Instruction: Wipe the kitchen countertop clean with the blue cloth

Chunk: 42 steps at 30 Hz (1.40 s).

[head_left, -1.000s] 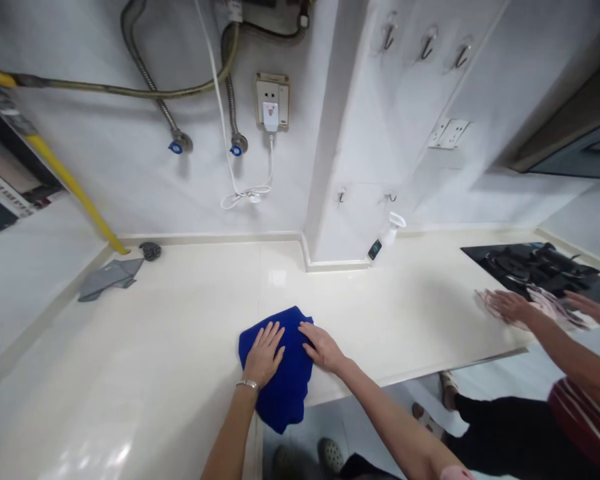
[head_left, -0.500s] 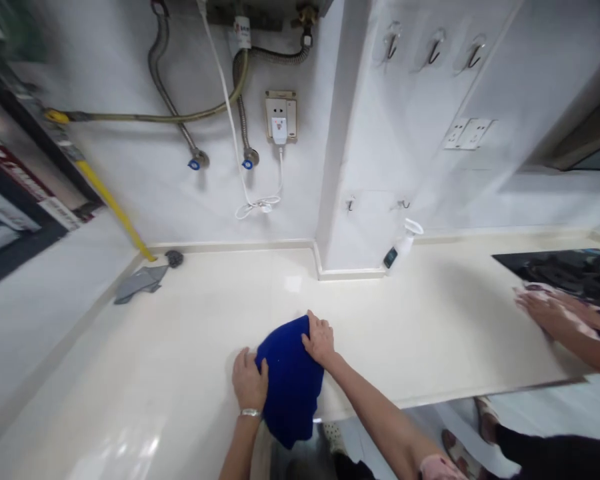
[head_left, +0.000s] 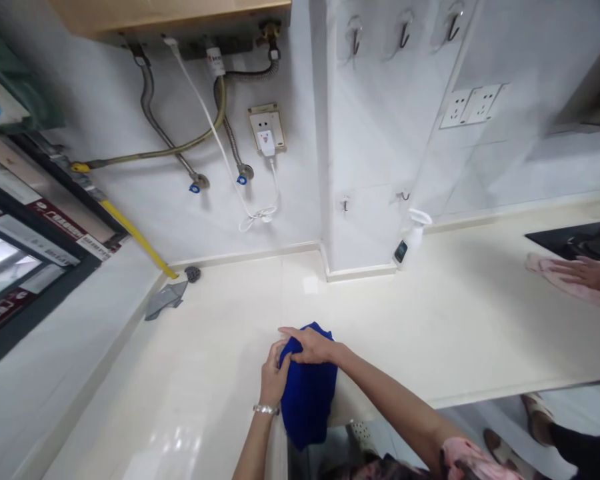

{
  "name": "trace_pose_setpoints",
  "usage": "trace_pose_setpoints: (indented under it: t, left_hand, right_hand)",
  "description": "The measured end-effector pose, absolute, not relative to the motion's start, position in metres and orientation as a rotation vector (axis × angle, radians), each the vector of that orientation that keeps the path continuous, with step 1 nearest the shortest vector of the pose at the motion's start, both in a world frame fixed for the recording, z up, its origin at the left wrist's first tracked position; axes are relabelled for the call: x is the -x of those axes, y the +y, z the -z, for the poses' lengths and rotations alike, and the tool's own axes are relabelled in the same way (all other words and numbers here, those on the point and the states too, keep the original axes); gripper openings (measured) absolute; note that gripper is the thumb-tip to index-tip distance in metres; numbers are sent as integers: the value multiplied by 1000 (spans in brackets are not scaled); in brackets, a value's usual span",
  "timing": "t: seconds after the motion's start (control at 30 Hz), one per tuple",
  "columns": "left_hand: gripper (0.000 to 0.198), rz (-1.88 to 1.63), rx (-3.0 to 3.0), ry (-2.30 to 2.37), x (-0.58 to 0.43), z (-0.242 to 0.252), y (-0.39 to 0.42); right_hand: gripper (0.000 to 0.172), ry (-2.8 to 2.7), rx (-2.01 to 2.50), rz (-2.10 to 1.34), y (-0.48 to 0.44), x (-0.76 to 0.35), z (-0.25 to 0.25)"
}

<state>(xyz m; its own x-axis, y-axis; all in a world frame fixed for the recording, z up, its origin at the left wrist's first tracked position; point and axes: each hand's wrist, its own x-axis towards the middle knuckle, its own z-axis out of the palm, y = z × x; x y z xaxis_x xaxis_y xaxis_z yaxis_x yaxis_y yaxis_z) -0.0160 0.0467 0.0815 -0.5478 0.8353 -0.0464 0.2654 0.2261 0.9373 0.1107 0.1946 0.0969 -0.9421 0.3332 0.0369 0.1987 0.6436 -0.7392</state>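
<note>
A blue cloth (head_left: 310, 400) lies over the front edge of the cream countertop (head_left: 220, 347), its lower part hanging down. My left hand (head_left: 274, 379), with a bracelet at the wrist, grips the cloth's upper left edge between thumb and fingers. From the right, my right hand (head_left: 311, 345) reaches across the top of the cloth to the same edge. Its index finger points left and its thumb is bent down close to my left thumb, pinching the fabric. Both hands nearly touch.
A white spray bottle (head_left: 414, 233) stands by the wall pillar. Grey cloth (head_left: 166, 300) and a scourer (head_left: 193, 274) lie in the left corner. On the right, a co-worker's hand (head_left: 587, 273) presses a pink cloth (head_left: 547, 267) beside a black stove (head_left: 595, 240).
My right hand has moved left across the cloth to meet my left hand. The cloth's top edge is now gathered. The view has shifted, and the co-worker's pink cloth lies flatter.
</note>
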Motion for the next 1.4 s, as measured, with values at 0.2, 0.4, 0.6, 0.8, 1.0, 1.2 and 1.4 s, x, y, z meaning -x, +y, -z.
trace_pose_setpoints:
  t: [0.2, 0.4, 0.6, 0.8, 1.0, 1.2, 1.4]
  left_hand:
    - [79, -1205, -913, 1968, -13, -63, 4]
    - [38, -1030, -1153, 2088, -16, -67, -14]
    - [42, -1417, -1308, 2258, 44, -157, 42]
    - [25, -1598, -1809, 2263, 66, -218, 69]
    - [35, -1054, -2060, 2142, 51, -124, 25]
    - [37, -734, -1964, 2002, 22, -41, -40]
    - [43, -883, -1598, 2186, 25, -43, -44]
  right_hand:
    - [13, -2648, 555, -1176, 210, -131, -107]
    - [24, -2352, 575, -1155, 225, -161, -136]
    - [28, -1981, 557, -1200, 259, -169, -187]
    - [26, -1635, 491, -1215, 265, -183, -217]
    - [23, -1852, 667, -1059, 209, -231, -125]
    - [27, -2087, 882, -981, 141, -273, -19]
    - [24, -2076, 1126, -653, 123, -269, -2]
